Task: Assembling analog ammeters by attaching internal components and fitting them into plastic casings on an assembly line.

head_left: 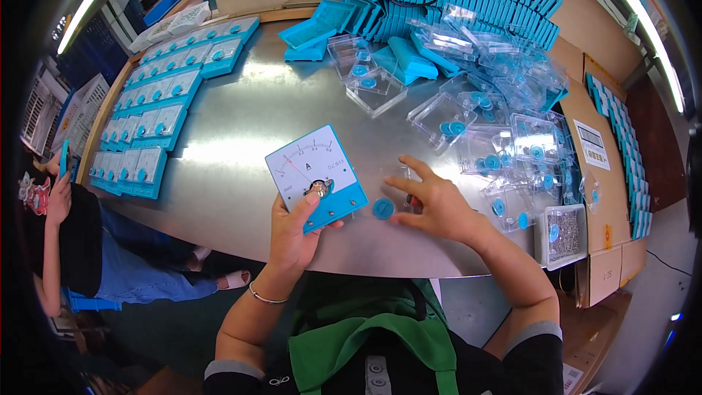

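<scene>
As left fingers [301,210] pinch the meter [311,164] face-up, presumably for access, right fingers [401,185] spread beside the four-o'clock blue disc [383,209].

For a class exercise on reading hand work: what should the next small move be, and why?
Probably bring the clear cover beside the right hand to the meter in the left hand: its dial looks bare, while the rows of meters at the left look covered.
</scene>
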Demonstrator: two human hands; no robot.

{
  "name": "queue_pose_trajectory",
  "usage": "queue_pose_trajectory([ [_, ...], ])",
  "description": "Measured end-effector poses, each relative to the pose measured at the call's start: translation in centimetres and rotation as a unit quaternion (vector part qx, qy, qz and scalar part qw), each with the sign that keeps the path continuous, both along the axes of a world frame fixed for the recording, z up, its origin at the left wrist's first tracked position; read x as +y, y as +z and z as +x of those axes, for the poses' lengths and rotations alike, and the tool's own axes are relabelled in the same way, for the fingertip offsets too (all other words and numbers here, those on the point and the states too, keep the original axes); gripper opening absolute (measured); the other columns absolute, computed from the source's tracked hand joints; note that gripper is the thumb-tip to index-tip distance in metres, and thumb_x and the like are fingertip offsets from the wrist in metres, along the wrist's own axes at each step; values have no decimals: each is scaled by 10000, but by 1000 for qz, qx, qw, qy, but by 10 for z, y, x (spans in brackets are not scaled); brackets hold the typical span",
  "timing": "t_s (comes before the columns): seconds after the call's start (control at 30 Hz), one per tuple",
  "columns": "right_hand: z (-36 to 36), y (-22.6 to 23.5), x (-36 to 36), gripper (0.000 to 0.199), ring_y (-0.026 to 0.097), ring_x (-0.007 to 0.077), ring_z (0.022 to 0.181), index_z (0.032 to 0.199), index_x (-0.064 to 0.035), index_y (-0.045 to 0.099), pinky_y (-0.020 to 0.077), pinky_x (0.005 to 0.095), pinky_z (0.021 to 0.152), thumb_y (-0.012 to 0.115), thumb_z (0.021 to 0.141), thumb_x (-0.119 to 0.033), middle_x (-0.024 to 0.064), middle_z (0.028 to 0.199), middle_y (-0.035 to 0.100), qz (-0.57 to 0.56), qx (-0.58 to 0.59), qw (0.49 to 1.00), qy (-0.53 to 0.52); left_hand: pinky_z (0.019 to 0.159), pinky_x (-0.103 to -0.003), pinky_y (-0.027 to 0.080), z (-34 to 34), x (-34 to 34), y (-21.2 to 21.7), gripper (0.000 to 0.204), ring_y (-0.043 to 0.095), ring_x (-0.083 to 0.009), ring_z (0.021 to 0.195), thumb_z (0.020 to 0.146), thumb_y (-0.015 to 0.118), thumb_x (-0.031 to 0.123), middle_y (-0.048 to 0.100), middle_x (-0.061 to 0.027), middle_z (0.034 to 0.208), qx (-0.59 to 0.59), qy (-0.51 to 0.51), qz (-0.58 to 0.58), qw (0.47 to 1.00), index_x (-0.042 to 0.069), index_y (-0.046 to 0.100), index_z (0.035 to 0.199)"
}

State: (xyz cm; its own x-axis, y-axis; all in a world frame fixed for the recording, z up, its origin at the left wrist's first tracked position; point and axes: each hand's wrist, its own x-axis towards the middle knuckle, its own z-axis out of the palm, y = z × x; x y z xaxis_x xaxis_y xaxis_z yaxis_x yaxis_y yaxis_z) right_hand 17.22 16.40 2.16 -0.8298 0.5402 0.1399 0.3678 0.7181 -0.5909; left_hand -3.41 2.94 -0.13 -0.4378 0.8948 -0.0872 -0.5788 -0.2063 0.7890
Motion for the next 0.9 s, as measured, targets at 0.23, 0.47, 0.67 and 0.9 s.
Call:
queue_pose_trajectory([
  [0.23, -5, -21, -8, 526, 657, 214, 675, 1157, -134, 621, 539, 327, 688, 771, 665, -246, 197, 1334, 425, 27, -6, 1000, -12, 580, -357, 582, -7, -10, -5, 324, 659, -222, 834, 854, 617, 142, 616, -130, 1021, 5, 12, -19, 1000, -2, 501, 1120],
  [0.47, -7, -20, -6, 505, 653, 212, 681, 1133, -125, 638, 536, 324, 677, 768, 656, -227, 176, 1325, 436, 14, -11, 1000, -16, 590, -361, 582, -11, -11, -6, 327, 659, -225, 829, 855, 619, 136, 616, -132, 1019, -3, 19, -25, 999, -10, 497, 1121],
  [0.67, -8, -21, -7, 503, 631, 192, 657, 1122, -111, 646, 525, 306, 667, 783, 650, -217, 171, 1296, 465, 15, 18, 999, -25, 629, -379, 582, -21, -16, -13, 330, 653, -233, 863, 886, 582, 149, 607, -143, 1053, 8, -5, -45, 999, -19, 482, 1152],
  [0.9, -15, 23, 0, 527, 463, 65, 676, 1128, -93, 648, 442, 220, 612, 814, 635, -180, 123, 1208, 535, -177, 118, 977, -35, 733, -417, 572, -10, -16, -12, 492, 610, -284, 1005, 978, 346, 383, 541, -158, 1208, -173, -152, -39, 972, 13, 378, 1300],
])
